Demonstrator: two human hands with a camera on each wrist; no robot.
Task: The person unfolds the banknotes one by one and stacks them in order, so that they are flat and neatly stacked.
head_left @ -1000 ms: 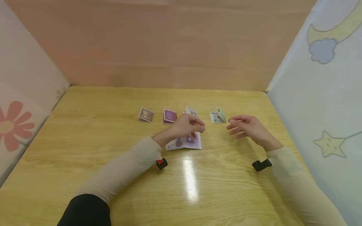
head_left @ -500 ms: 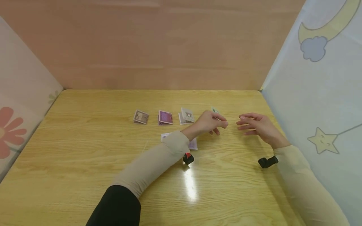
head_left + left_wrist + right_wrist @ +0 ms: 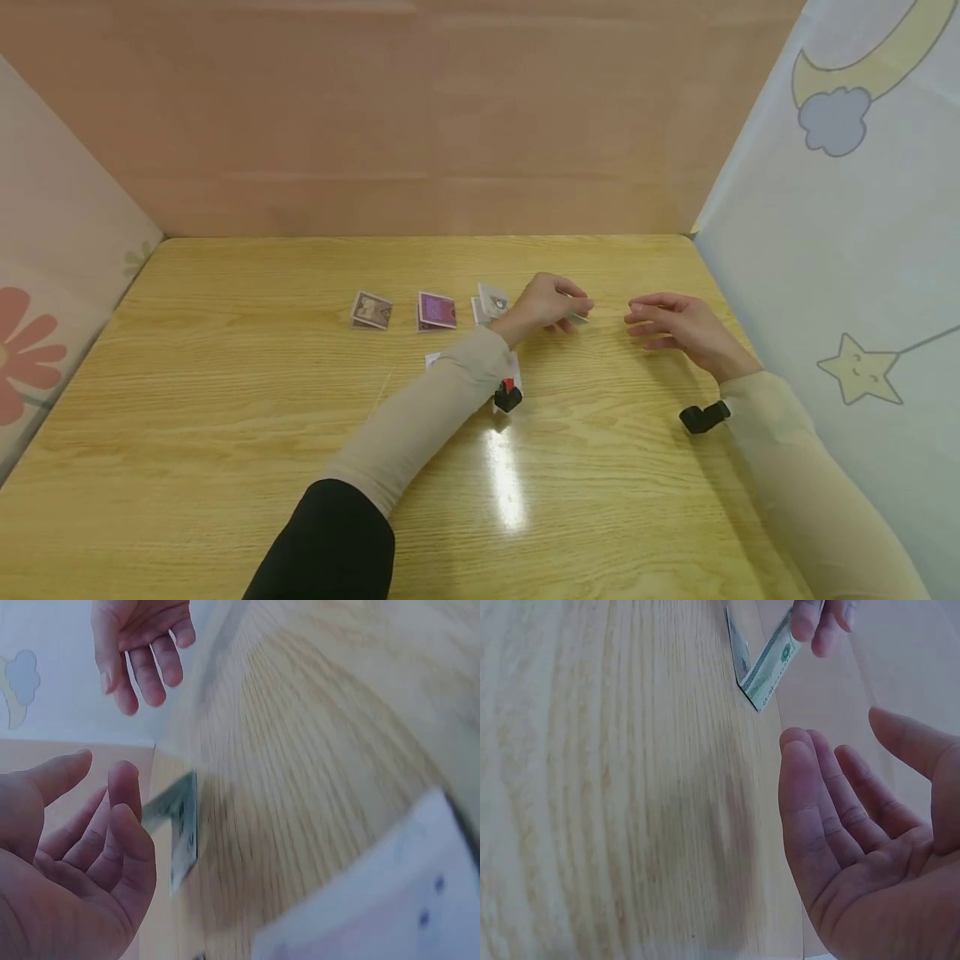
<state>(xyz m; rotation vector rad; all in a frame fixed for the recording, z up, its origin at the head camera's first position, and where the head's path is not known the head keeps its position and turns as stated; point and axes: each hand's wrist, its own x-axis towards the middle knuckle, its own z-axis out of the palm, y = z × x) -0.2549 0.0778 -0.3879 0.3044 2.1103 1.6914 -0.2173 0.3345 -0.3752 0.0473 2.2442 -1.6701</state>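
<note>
Left hand [image 3: 546, 305] pinches the folded green banknote [image 3: 769, 666] at its upper flap, fingers curled round it; note sits at the fingertips on the table [image 3: 225, 417], fold edge down (tented). Right hand [image 3: 675, 327] hovers just right of it, fingers relaxed, holding nothing. Left of it: grey note [image 3: 491, 302], purple note [image 3: 437, 310], brown note [image 3: 371, 310]. Flat note [image 3: 513, 372] under the left forearm.

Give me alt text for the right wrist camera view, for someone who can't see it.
An open right hand, palm up, hovers over a wooden table. Beyond it, the left hand's fingertips pinch a folded green banknote whose lower corner reaches the tabletop.
</note>
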